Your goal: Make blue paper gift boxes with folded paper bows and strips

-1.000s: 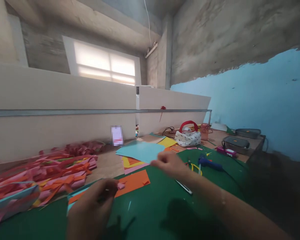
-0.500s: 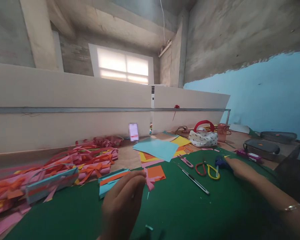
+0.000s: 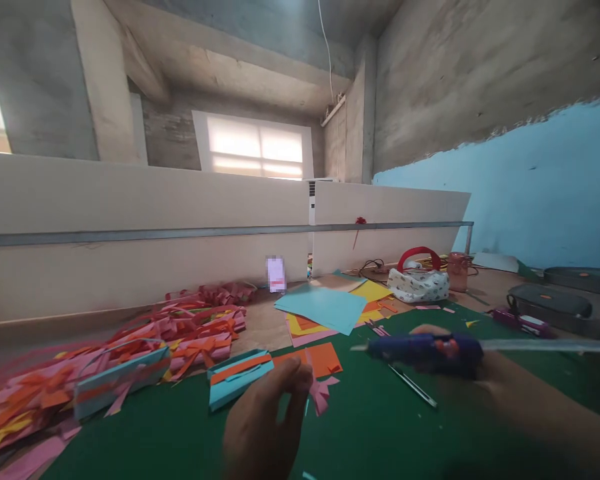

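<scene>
My left hand [image 3: 267, 413] is closed, thumb against fingers, with a small pink paper bow [image 3: 321, 395] at its fingertips. Behind that hand lies a blue paper piece with an orange strip [image 3: 240, 375], beside an orange sheet [image 3: 325, 360]. Raised over the mat, my right hand [image 3: 473, 377] is wrapped round a dark blue glue gun [image 3: 420, 351], its nozzle pointing left towards the bow. From its rear sticks a long clear glue stick [image 3: 545, 345]. Below the glue gun a craft knife [image 3: 413, 387] lies on the green mat [image 3: 370, 433].
Pink and orange paper pieces [image 3: 190, 340] are heaped at the left. Blue sheets [image 3: 325, 305] lie over yellow ones at the back. A white pouch with a red handle [image 3: 417, 285], a pink jar [image 3: 458, 272] and dark cases [image 3: 550, 300] stand at the right.
My right hand has picked the glue gun up off the mat and brought it left, over the scissors' place. My left hand keeps the pink bow; the view has shifted slightly.
</scene>
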Demonstrator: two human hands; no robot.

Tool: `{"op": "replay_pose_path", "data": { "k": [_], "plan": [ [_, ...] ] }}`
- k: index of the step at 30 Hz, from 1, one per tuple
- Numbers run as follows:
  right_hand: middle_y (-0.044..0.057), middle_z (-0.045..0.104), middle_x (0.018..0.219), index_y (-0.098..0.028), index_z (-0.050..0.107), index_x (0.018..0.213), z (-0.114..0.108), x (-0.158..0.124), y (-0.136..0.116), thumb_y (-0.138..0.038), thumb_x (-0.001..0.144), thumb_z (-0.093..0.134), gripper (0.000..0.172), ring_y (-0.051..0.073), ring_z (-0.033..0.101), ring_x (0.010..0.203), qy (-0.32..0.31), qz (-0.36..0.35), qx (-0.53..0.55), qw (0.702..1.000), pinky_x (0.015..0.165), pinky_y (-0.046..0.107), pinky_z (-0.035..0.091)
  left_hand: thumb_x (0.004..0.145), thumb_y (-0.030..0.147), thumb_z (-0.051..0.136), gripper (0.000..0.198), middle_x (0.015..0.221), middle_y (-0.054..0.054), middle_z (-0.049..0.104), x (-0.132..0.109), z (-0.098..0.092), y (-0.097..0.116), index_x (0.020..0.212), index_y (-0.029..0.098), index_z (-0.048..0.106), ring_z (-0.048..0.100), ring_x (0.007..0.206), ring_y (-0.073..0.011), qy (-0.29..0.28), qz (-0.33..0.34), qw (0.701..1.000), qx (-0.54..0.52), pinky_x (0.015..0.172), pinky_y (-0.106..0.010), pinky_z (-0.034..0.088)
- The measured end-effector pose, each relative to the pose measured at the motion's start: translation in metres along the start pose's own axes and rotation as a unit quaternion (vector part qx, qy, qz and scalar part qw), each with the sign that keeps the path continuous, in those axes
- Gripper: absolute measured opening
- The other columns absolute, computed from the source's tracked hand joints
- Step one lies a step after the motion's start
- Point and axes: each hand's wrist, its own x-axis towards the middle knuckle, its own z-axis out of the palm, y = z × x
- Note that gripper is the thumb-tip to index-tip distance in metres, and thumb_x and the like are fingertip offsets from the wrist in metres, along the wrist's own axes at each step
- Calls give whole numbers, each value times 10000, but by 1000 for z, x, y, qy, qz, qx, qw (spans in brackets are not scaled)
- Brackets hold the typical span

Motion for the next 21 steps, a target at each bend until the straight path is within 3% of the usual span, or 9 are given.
{"op": "replay_pose_path", "data": {
  "k": [3,6,11,14,21],
  "plan": [
    [30,637,1060,-368,491,1255,21,-13,-26,-484,737,599,542,265,610,823,-98,-36,35,994,680,341,510,695,164,617,227,665,38,725,-2,1,-2,863,316,598,682,685,-164,4,13,1000,1,677,-230,483],
    [48,629,995,-328,481,1276,29,-12,-37,-461,784,566,517,250,591,820,-143,-49,34,988,686,324,494,713,159,609,239,684,40,728,-1,0,-3,890,318,598,683,703,-156,15,16,1000,18,701,-224,479],
    [39,612,900,-259,558,1195,31,-6,-50,-327,798,591,405,194,555,779,-156,-78,31,984,680,278,458,676,159,652,213,665,20,733,3,-3,-5,829,307,657,693,693,-181,-58,16,998,2,669,-222,495],
    [28,607,892,-272,566,1159,34,-6,-50,-335,802,586,363,178,542,752,-156,-68,28,985,633,253,454,694,175,647,206,688,22,735,2,-2,-7,844,315,661,690,699,-177,-13,1,1000,5,691,-223,491],
    [25,610,921,-259,590,1088,38,-6,-45,-371,799,588,310,196,548,837,-146,-80,8,986,726,268,452,727,158,628,246,700,37,731,-2,3,-10,924,306,625,678,656,-142,15,105,993,45,665,-196,472]
  ]
}}
